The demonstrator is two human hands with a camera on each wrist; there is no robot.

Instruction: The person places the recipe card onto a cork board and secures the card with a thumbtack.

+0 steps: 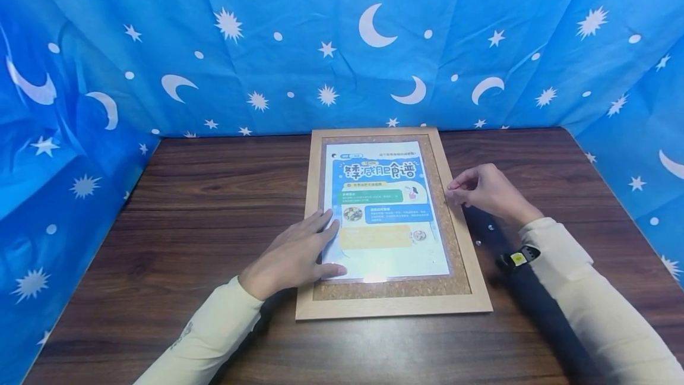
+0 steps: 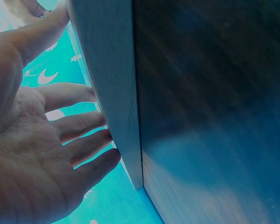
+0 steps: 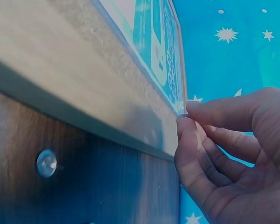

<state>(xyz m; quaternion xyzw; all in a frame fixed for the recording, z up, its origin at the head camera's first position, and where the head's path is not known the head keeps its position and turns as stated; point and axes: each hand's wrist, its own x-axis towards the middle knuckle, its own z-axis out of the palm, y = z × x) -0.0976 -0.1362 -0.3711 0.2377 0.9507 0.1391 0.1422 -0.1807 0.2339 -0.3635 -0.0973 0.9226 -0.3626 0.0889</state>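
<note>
A printed sheet (image 1: 385, 257) in a glossy clear sleeve lies on a wood-framed cork board (image 1: 392, 290). My left hand (image 1: 291, 254) rests on the sheet's lower left side with fingers spread; the left wrist view shows those fingers (image 2: 79, 126) reaching over the frame's edge. Above the board's right frame strip, my right hand (image 1: 494, 195) pinches a tiny clear thing, seemingly a push pin (image 3: 182, 115), between thumb and forefinger. Mostly hidden by the fingertips, it is hard to make out. One loose clear push pin (image 3: 47, 163) lies on the table beside the frame.
Two small clear pins, one nearer the hand (image 1: 490, 227) and one nearer the frame (image 1: 478, 243), lie right of the board on the dark wooden table (image 1: 214, 189). A blue curtain (image 1: 299, 34) with white moons and stars hangs behind and at both sides.
</note>
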